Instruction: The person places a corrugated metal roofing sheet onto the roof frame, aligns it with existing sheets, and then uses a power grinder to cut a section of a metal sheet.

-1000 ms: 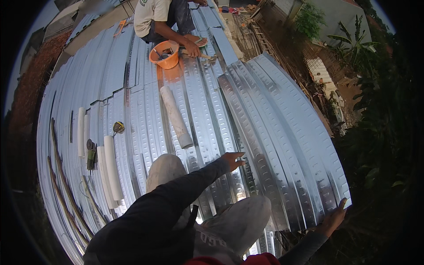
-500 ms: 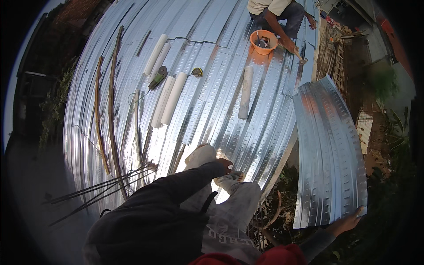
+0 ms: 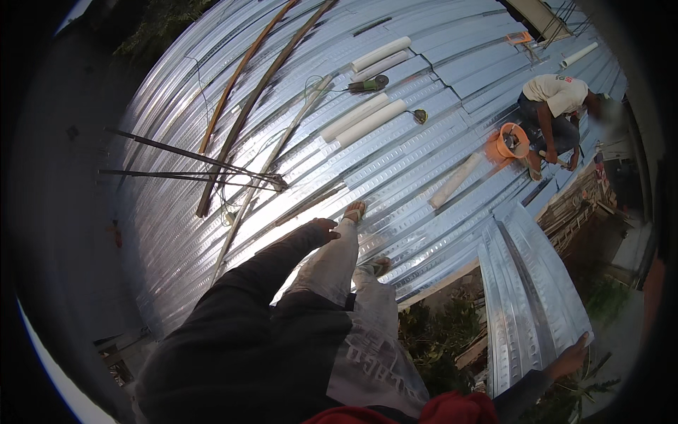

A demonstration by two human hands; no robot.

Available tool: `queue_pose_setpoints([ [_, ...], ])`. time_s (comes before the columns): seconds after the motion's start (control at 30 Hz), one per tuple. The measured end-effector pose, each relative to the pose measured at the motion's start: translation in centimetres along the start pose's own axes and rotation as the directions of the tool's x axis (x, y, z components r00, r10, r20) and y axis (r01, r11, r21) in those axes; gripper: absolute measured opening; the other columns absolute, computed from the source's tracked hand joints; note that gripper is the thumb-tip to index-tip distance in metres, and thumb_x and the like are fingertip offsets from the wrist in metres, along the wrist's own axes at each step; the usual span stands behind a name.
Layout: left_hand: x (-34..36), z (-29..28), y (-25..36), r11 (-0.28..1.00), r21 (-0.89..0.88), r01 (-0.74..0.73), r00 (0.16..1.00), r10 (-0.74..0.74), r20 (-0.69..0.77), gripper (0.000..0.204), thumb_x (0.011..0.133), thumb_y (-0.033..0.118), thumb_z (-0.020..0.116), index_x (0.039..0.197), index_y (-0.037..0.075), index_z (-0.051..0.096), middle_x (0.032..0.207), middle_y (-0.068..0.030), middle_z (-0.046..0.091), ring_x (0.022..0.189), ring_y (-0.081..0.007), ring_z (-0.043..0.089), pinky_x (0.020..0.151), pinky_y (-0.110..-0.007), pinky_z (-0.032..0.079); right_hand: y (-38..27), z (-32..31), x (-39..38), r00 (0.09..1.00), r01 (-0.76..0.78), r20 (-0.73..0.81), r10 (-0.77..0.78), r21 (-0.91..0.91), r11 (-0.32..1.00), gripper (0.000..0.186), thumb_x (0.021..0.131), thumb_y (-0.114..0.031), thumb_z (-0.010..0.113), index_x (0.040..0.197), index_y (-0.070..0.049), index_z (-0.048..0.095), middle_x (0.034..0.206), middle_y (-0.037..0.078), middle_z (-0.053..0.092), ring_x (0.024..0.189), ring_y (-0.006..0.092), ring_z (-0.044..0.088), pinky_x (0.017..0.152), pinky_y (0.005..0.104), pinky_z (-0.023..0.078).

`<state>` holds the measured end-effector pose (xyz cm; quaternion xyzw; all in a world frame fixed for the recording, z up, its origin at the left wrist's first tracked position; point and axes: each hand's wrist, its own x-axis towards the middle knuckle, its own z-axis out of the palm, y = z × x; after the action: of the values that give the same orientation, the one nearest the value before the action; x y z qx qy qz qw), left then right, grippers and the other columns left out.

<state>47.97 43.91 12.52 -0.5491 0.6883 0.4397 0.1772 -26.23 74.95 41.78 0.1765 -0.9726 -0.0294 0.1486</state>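
Loose corrugated metal sheet (image 3: 530, 297), tilted beyond roof edge.

The sheet (image 3: 530, 290) is shiny silver with long raised ribs and rows of small embossed marks. The roof (image 3: 395, 169) has the same silver ribbed pattern, with a bright white glare near the middle. The bucket (image 3: 511, 140) is orange. The tubes (image 3: 364, 120) are cream white. The long poles (image 3: 240, 99) are brown. The sleeve (image 3: 261, 283) is black, the trousers (image 3: 332, 265) pale grey. The other person's shirt (image 3: 558, 92) is cream.
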Motion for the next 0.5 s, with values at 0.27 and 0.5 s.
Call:
queue_pose_setpoints([
  [0.27, -8.2, -10.4, -19.3, 0.971, -0.174, 0.164, 0.771, -0.236, -0.591, 0.049, 0.085, 0.044, 0.073, 0.124, 0.014, 0.068, 0.121, -0.0161, 0.068, 0.113, -0.0331, 0.064, 0.099, -0.04, 0.05, -15.2, -9.9, 6.8, 0.941, 0.321, 0.035, -0.336, 0.225, 0.92, 0.061, 0.099, -0.048, 0.055, 0.136, 0.001, 0.056, 0.127, 0.025, 0.063, 0.117, 0.0375, 0.06, 0.101, 0.0405, 0.044],
  [0.5, -12.1, -25.4, -21.5, 0.932, 0.211, 0.295, 0.643, -0.03, -0.765, 0.041, 0.084, 0.03, 0.073, 0.12, 0.01, 0.068, 0.127, -0.0101, 0.065, 0.129, -0.0304, 0.052, 0.111, -0.041, 0.04, -34.8, -22.0, 3.5, 0.794, 0.608, -0.025, -0.608, 0.016, 0.793, 0.068, 0.099, -0.052, 0.053, 0.14, 0.002, 0.051, 0.127, 0.025, 0.063, 0.116, 0.0295, 0.061, 0.102, 0.0378, 0.043],
])
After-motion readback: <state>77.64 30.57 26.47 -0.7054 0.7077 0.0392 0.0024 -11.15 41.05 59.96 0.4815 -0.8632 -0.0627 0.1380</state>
